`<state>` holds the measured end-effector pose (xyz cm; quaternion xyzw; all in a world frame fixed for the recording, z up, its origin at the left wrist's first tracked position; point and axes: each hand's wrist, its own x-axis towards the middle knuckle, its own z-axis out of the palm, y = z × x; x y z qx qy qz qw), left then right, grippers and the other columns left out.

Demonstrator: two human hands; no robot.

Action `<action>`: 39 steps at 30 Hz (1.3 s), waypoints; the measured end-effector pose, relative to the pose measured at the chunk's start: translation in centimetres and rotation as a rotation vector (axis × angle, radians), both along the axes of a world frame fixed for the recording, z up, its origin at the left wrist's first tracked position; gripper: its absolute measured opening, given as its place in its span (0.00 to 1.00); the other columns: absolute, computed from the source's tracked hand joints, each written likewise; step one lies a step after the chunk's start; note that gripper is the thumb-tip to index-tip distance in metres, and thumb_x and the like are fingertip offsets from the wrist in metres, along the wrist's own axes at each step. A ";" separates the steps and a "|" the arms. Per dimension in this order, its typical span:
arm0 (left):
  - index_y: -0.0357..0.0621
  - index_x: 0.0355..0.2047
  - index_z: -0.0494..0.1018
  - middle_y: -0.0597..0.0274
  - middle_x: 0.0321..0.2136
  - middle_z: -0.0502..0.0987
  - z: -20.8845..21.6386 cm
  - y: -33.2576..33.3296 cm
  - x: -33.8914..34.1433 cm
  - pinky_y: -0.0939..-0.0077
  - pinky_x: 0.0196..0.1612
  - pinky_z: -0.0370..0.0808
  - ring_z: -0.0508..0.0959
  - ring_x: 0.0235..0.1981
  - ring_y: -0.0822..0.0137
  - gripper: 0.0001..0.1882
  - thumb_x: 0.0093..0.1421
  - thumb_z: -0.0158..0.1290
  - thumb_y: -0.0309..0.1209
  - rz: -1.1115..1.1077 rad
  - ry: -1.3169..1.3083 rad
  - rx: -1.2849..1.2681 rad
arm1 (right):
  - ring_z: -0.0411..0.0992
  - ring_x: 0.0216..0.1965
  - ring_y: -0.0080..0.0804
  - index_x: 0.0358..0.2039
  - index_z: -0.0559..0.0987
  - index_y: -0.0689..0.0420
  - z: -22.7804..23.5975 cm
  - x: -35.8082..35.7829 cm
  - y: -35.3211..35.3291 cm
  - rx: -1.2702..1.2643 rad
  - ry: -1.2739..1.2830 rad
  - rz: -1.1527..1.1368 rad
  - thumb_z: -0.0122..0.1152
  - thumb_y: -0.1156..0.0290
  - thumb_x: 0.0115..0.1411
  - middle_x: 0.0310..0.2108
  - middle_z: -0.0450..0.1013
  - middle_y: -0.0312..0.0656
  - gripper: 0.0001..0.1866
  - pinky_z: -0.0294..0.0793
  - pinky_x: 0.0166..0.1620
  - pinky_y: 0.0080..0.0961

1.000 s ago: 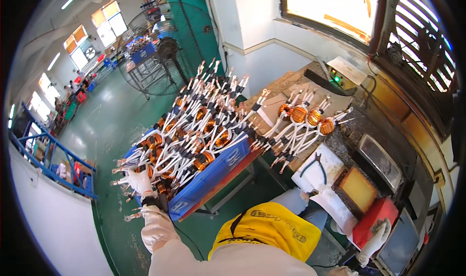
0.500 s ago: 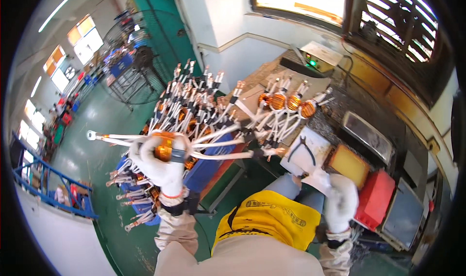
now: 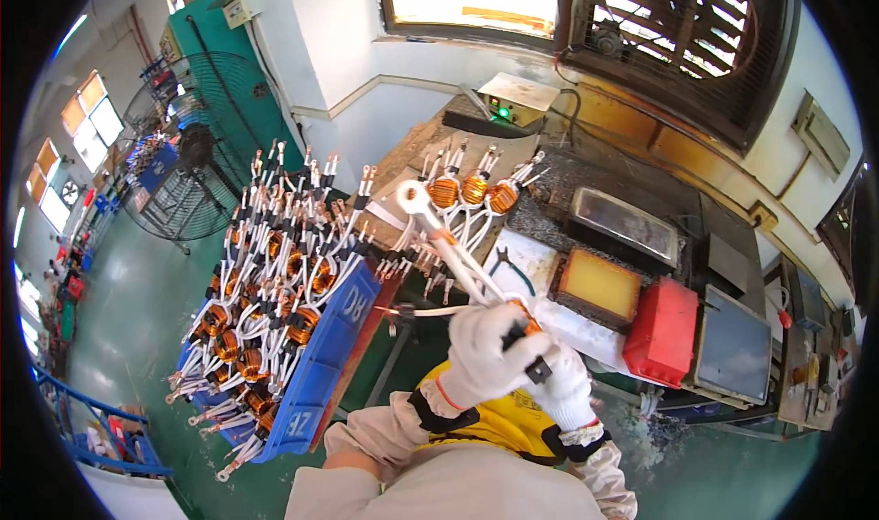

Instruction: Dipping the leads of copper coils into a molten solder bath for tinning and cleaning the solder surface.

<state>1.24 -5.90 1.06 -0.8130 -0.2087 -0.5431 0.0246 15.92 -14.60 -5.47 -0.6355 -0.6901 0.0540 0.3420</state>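
Note:
My left hand (image 3: 485, 351), in a white glove, is closed around a copper-wound coil (image 3: 524, 317) in front of my body. White-sleeved leads (image 3: 465, 273) run up from the coil to a large ring terminal near the bench. Beside it, my gloved right hand (image 3: 563, 387) is also closed on the coil, its fingers against the left hand. A black end (image 3: 538, 370) pokes out between the gloves. Most of the coil is hidden by the fingers. Pliers (image 3: 504, 262) with dark handles lie on a white sheet (image 3: 526, 256) just beyond the hands.
A blue bin (image 3: 320, 360) heaped with similar coils stands at the left. Several coils (image 3: 474, 189) rest on the bench by a control box (image 3: 517, 99). To the right are a metal-rimmed tray (image 3: 624, 227), a yellow block (image 3: 600, 285) and a red container (image 3: 661, 332). A fan stands far left.
My left hand has brought the coil rightward from above the bin to my front. My right hand has moved left and joined it on the coil. The view has turned right.

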 end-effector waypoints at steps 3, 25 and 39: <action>0.64 0.28 0.76 0.65 0.35 0.73 -0.8 -1.4 1.7 0.64 0.33 0.67 0.73 0.32 0.61 0.15 0.36 0.64 0.37 -0.073 -0.010 0.032 | 0.74 0.42 0.48 0.59 0.62 0.64 -0.4 -0.7 -0.3 0.182 0.192 -0.102 0.67 0.65 0.48 0.43 0.72 0.53 0.39 0.75 0.45 0.35; 0.50 0.40 0.74 0.58 0.31 0.76 -2.2 1.6 0.2 0.68 0.32 0.75 0.78 0.29 0.57 0.11 0.55 0.56 0.31 -0.258 0.191 -0.611 | 0.69 0.50 0.31 0.60 0.55 0.61 -1.5 1.0 -3.1 -0.044 0.888 -0.296 0.71 0.71 0.44 0.51 0.66 0.44 0.45 0.71 0.52 0.29; 0.36 0.47 0.72 0.58 0.38 0.78 -5.1 2.9 0.5 0.77 0.44 0.73 0.76 0.39 0.73 0.15 0.58 0.52 0.21 -0.570 0.391 -1.203 | 0.70 0.49 0.29 0.53 0.63 0.59 1.6 1.1 -3.8 -0.218 1.064 -0.074 0.70 0.72 0.44 0.48 0.71 0.40 0.36 0.70 0.53 0.28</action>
